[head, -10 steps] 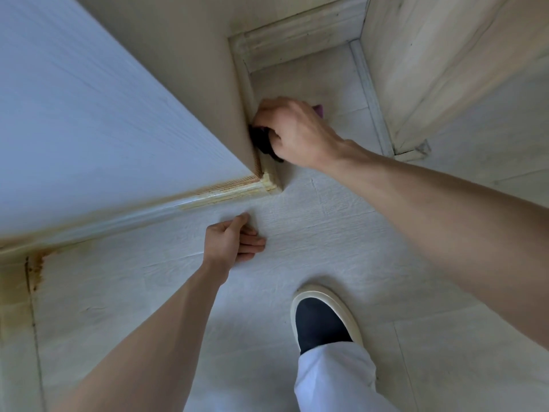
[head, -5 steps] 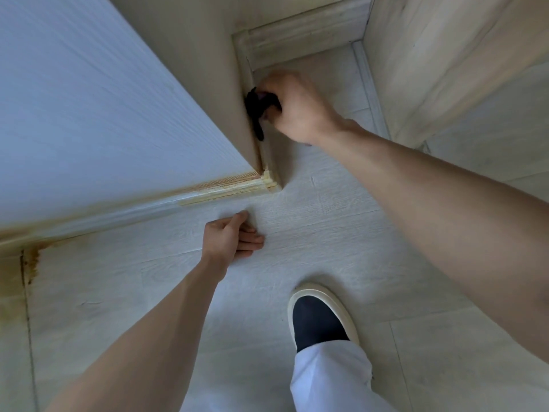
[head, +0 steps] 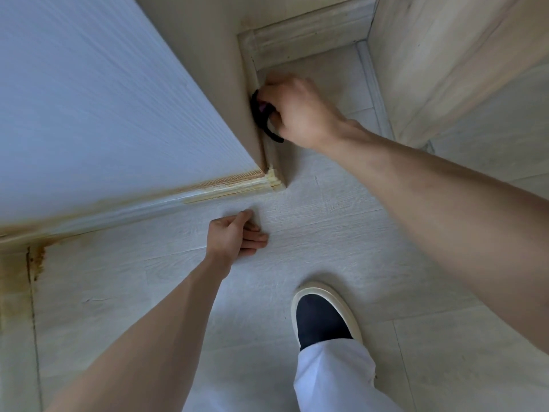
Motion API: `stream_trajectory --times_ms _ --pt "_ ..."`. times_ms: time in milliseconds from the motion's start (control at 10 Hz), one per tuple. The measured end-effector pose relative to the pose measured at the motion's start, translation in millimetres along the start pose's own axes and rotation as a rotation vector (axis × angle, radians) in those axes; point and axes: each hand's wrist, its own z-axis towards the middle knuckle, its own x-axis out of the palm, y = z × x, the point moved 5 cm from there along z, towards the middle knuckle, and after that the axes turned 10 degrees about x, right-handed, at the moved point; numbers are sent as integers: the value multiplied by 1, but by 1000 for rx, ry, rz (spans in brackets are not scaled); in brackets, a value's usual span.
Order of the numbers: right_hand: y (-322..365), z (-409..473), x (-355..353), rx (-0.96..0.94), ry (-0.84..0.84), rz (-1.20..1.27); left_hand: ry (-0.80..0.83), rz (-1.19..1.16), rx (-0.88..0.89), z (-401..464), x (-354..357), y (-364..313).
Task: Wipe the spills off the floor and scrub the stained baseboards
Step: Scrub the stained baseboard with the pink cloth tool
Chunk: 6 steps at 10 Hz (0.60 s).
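My right hand (head: 300,111) grips a dark scrubber (head: 263,117) with a purple part showing, and presses it against the baseboard (head: 271,157) on the side of a protruding wall corner. Most of the scrubber is hidden by my fingers. My left hand (head: 234,234) rests on the pale floor (head: 341,233) with fingers folded under, just below the stained front baseboard (head: 225,190). That front baseboard shows yellow-brown staining along its top edge. A brown stain (head: 37,257) marks the floor at the far left.
My foot in a dark shoe with a white sole (head: 322,315) stands on the floor at lower centre, with a white trouser leg (head: 335,379) above it. A back baseboard (head: 312,37) closes the narrow recess, and a wooden panel (head: 445,60) bounds it on the right.
My right hand has slid the scrubber along the side baseboard, first farther into the recess, then back toward the corner. My left hand has stayed put on the floor.
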Motion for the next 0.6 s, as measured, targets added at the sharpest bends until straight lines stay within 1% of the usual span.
stream_trajectory --times_ms 100,200,300,400,500,600 --pt "9 -15 7 -80 22 -73 -2 0 -5 0 0 0" --pt "18 -45 10 -205 58 -152 -3 5 -2 0 0 0" --pt "26 -55 4 -349 161 -223 -5 2 -1 -1 1 -1" --pt "10 -21 -12 -230 147 -251 -3 5 -4 -1 0 -1" --pt "3 1 -14 -152 81 -163 1 2 -3 -2 1 -1" --pt "15 -20 1 -166 50 -134 -2 3 -2 -1 1 -1"
